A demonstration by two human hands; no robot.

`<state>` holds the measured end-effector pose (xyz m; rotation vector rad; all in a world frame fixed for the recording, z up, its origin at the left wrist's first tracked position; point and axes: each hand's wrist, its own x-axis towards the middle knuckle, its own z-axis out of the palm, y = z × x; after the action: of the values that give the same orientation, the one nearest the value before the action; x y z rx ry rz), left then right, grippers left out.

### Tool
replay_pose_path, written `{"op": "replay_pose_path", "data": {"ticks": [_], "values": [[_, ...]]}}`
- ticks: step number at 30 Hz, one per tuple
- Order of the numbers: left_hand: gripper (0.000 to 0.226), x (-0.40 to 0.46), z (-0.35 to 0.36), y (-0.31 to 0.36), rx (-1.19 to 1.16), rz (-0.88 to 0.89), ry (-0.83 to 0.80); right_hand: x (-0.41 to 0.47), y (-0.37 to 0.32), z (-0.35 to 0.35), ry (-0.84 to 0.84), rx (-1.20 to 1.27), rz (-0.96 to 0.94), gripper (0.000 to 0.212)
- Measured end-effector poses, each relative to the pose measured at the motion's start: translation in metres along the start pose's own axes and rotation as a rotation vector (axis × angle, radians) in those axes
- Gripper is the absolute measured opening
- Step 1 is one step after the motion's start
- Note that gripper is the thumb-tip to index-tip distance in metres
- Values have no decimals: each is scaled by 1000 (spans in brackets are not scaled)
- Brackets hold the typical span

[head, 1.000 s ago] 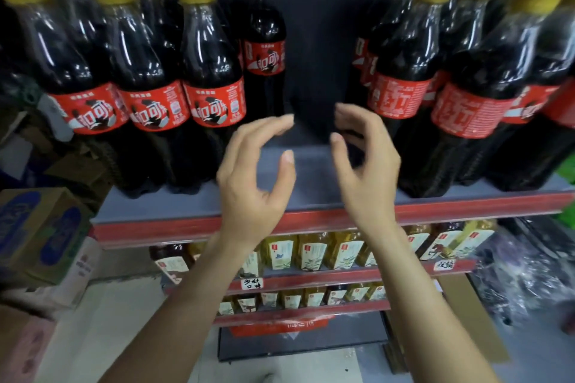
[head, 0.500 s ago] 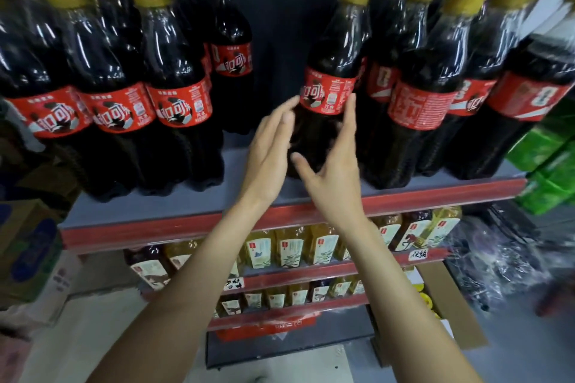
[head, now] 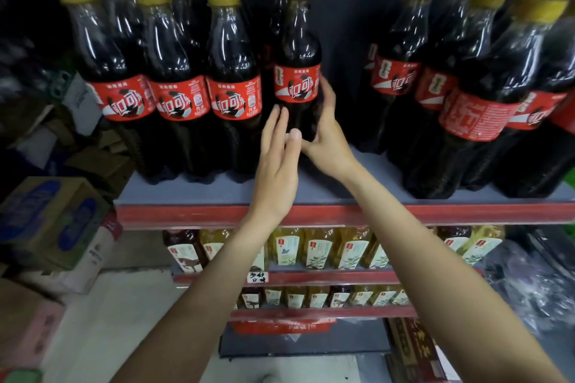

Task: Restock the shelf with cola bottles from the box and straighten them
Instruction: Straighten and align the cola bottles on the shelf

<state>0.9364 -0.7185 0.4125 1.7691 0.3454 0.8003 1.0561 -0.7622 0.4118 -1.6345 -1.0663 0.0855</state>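
While two hands (head: pixel 306 146) steady one cola bottle (head: pixel 297 71), three front its left.

We see both hands up at the grey shelf with its red front edge (head: pixel 311 214), where a second ago they hovered apart, fingers curled, over a bare gap. Now a dark plastic cola bottle with a yellow cap and red label (head: pixel 297 71) stands in that gap. Our right hand (head: pixel 326 137) has wrapped its fingers around the bottle's right side, and our left hand (head: pixel 278 158) has straightened, fingertips against its lower left.
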Motion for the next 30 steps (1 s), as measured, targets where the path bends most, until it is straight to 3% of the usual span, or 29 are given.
{"op": "replay_pose_path", "data": {"ticks": [7, 18, 20, 24, 27, 30], "values": [[47, 13, 4, 2, -202, -189, 46, 17, 2, -1, 55, -176, 30, 99], [50, 13, 14, 4, -258, -206, 97, 18, -10, -1, 1, -249, 91, 95], [48, 3, 17, 10, -221, -135, 89, 8, -14, -11, 55, -273, 113, 82], [38, -7, 27, 22, -225, 154, 84, -43, -24, -32, 360, -271, -12, 40], [42, 23, 46, 24, -276, 84, -43, -70, -19, -40, 481, -338, -9, 48], [59, 66, 71, 24, -161, -77, -172, -69, -5, -44, 414, -380, 118, 65]]}}
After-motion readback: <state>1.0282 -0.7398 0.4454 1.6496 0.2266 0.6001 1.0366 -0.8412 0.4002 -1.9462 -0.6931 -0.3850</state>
